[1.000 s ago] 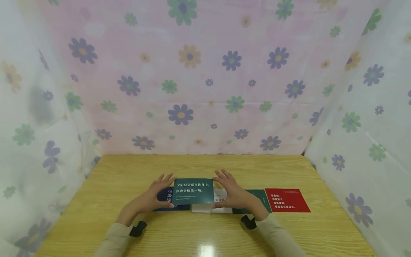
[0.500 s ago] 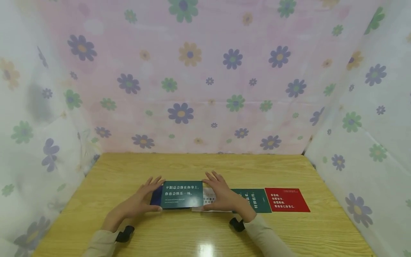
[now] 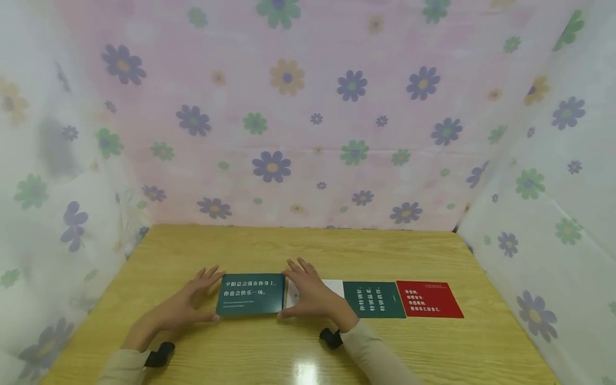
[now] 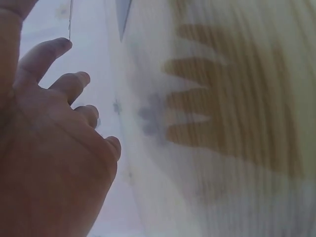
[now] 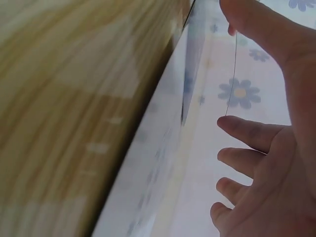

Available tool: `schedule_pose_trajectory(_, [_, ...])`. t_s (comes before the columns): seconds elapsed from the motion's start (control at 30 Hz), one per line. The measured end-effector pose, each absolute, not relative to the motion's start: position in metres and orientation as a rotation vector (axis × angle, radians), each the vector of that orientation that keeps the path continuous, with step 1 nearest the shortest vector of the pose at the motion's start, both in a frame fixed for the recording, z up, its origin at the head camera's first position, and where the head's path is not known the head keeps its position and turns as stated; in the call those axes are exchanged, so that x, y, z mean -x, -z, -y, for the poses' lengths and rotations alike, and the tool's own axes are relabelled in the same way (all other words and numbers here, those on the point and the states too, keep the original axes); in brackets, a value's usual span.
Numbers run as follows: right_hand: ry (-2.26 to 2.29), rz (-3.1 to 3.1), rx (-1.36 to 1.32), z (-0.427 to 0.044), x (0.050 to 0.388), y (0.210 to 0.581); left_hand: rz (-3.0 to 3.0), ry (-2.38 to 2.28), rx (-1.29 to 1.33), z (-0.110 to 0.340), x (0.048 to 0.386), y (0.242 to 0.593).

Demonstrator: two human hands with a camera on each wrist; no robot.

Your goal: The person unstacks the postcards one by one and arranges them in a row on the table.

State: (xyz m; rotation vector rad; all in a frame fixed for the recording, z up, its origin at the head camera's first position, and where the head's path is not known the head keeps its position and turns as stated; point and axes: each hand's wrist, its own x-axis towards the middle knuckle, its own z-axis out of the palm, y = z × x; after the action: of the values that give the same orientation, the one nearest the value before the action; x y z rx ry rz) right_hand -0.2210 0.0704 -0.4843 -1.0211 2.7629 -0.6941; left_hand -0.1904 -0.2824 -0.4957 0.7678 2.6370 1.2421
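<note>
A dark green card [image 3: 250, 294] printed with white Chinese text is held level between both hands. My left hand [image 3: 178, 306] grips its left edge, thumb at the near corner and index finger at the far one. At the right edge, my right hand [image 3: 312, 295] holds the corners likewise. In the right wrist view the card's edge shows as a thin line from thumb to index finger, slightly above the tabletop. Beneath it lies a blue card, nearly all hidden. A white card [image 3: 335, 287] lies partly behind the right hand.
Right of the white card, a second green card [image 3: 377, 299] with sideways text and a red card [image 3: 430, 299] lie in a row on the wooden table [image 3: 308, 248]. Flower-patterned cloth [image 3: 308, 133] walls the back and sides. Black wrist mounts [image 3: 161, 354] sit at both wrists.
Both hands have carried the green card leftward and lower, from above the blue and white cards to over the blue one. More of the white card and the second green card shows.
</note>
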Motion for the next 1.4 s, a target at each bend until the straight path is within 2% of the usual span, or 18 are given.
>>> schedule_pose_trajectory(0.3, [0.643,-2.784,1.025,-0.033,0.222,0.483,-2.625,-1.286,-0.695,0.315,0.187,0.497])
schedule_pose_trajectory(0.83, [0.469,-2.864,0.965,0.032,0.233,0.483,-2.738,-1.071,-0.601,0.357,0.201,0.49])
schedule_pose_trajectory(1.4, [0.412,-2.845,0.907,0.07,0.237,0.496,-2.737,-0.998,-0.523,0.388,0.203,0.486])
